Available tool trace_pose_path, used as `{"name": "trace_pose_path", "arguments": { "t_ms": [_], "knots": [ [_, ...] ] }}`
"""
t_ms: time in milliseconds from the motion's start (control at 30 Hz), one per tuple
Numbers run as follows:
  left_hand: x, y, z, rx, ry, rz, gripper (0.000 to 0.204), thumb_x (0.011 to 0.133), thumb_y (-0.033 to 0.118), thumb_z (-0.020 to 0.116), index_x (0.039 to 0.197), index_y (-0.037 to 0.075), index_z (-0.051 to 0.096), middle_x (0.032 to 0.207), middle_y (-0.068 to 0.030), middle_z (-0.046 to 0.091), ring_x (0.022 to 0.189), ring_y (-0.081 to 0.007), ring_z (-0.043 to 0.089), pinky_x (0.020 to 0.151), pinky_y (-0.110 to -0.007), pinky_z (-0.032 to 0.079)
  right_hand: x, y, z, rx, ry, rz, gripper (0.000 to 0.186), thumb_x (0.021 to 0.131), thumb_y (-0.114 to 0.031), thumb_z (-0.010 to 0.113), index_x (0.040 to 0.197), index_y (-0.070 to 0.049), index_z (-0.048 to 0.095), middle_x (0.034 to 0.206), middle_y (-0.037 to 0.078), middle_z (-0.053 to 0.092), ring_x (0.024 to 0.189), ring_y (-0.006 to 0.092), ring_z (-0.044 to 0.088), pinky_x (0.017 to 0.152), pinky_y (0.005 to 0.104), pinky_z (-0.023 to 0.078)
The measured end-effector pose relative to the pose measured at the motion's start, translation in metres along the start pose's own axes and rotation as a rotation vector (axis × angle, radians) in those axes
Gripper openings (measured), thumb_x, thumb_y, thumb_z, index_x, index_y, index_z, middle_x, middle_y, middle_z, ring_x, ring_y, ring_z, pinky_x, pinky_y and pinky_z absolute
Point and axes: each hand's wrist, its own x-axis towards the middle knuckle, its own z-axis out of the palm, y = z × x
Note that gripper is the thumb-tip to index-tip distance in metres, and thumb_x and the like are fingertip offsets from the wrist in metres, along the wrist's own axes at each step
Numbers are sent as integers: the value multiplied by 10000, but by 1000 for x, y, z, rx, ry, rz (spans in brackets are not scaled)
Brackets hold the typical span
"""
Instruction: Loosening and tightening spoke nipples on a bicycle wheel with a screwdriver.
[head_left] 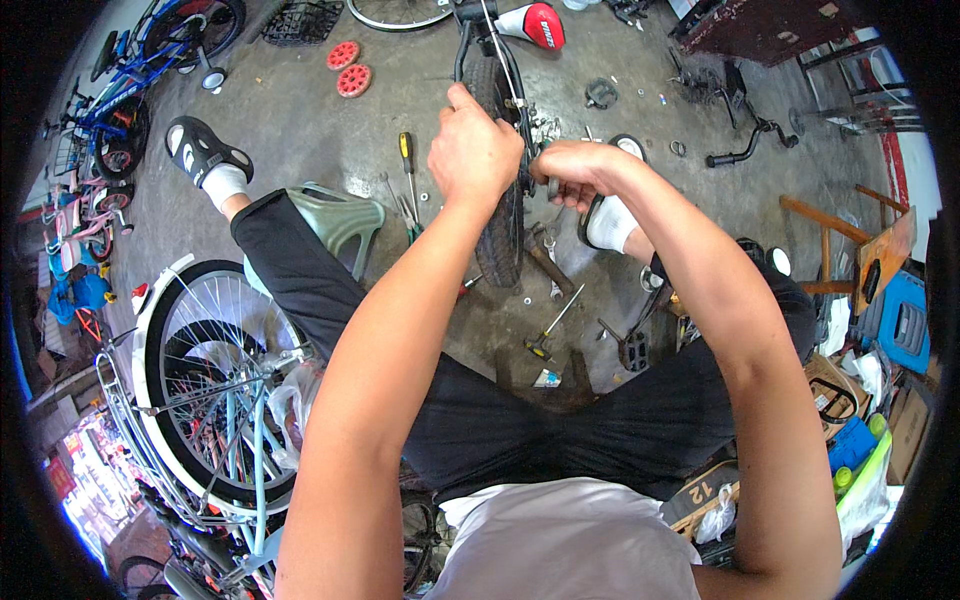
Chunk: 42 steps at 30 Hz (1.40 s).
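A bicycle wheel with a black knobby tyre [498, 262] stands upright in front of me, between dark frame tubes [463, 52]. My left hand [474, 150] is closed at the wheel's left side. Its fingertips and what they grip are hidden. On the other side, close to the hub, my right hand [580, 172] has its fingers curled. A small dark piece [553, 187] shows at those fingers, too little of it to name. A red and white saddle [540, 26] lies at the bike's far end.
Loose tools lie around the wheel: a yellow-handled screwdriver [406, 150], a hammer [548, 268], another screwdriver [556, 325]. A pedal [634, 352] is near my right leg. A green stool [345, 220] and a bicycle wheel [215, 375] stand left. Two red discs [353, 81] lie farther off.
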Motion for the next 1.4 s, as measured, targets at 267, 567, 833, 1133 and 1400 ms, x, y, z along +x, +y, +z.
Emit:
{"name": "trace_pose_path", "arguments": {
  "t_ms": [267, 567, 833, 1133, 1400],
  "knots": [
    [1, 5, -1, -6, 2, 1, 632, 878, 237, 704, 1391, -13, 432, 1174, -286, 665, 1026, -469, 707, 888, -540, 566, 18, -14, -25, 50, -51, 27, 265, 838, -324, 616, 833, -59, 638, 687, 72, 636, 508, 194, 574, 495, 352, 520],
    [1, 0, 0, 3, -7, 0, 646, 875, 243, 707, 1393, -13, 418, 1174, -290, 665, 1037, -473, 702, 900, -550, 559, 10, 54, 108, -276, 732, -261, 406, 888, -257, 597, 1082, 94, 660, 944, 308, 734, 911, 491, 728, 878, 555, 578],
    [5, 0, -1, 10, -17, 1, 635, 869, 261, 680, 1380, -22, 432, 1173, -295, 678, 1046, -478, 693, 918, -550, 545, 144, 162, 144, -64, 705, -93, 398, 916, -276, 594, 1133, 56, 621, 1108, 312, 711, 1040, 492, 687, 930, 570, 534],
    [6, -9, -3, 17, -10, -18, 653, 869, 255, 680, 1413, -10, 434, 1172, -304, 685, 1059, -469, 690, 930, -541, 541, 111, 141, 145, 176, 963, -226, 364, 923, -217, 557, 1176, 31, 643, 986, 342, 702, 962, 519, 677, 877, 596, 517],
    [4, -1, 1, 20, 11, 25, 644, 880, 266, 673, 1403, -18, 428, 1213, -309, 668, 1084, -487, 671, 942, -551, 526, 0, 107, 143, 25, 832, -223, 543, 892, -182, 545, 1382, 50, 574, 979, 355, 700, 932, 512, 698, 911, 590, 539]
  ]
}}
